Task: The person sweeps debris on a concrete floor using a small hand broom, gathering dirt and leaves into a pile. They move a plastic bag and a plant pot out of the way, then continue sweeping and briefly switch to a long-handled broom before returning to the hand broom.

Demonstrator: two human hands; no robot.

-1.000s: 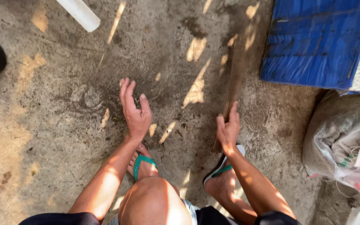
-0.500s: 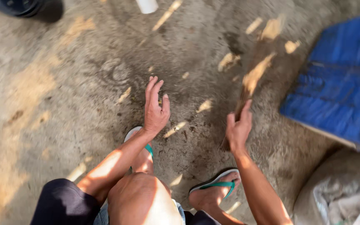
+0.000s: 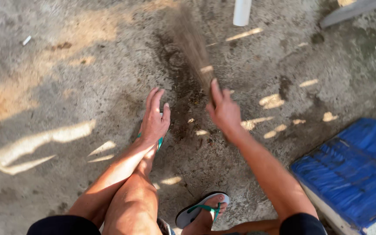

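My right hand (image 3: 223, 111) is shut on a bundle of thin brown broom bristles (image 3: 192, 43), which reach up and to the left over the concrete floor (image 3: 66, 87) and are blurred by motion. Dark dirt and small debris (image 3: 188, 102) lie on the floor just beside this hand. My left hand (image 3: 155, 117) hangs open with its fingers together and pointing forward, above my left foot, and it holds nothing. My bare knees and a white flip-flop with green straps (image 3: 196, 213) fill the bottom of the view.
A blue ribbed panel with a white edge (image 3: 353, 169) lies at the lower right. A white pipe end (image 3: 242, 11) stands at the top middle, with a grey plank (image 3: 353, 11) at the top right. Sun patches streak the floor.
The view has swung, so the blue panel now sits at the lower right. My right hand has swept the bristles up and leftward. My left hand stays open over my foot.
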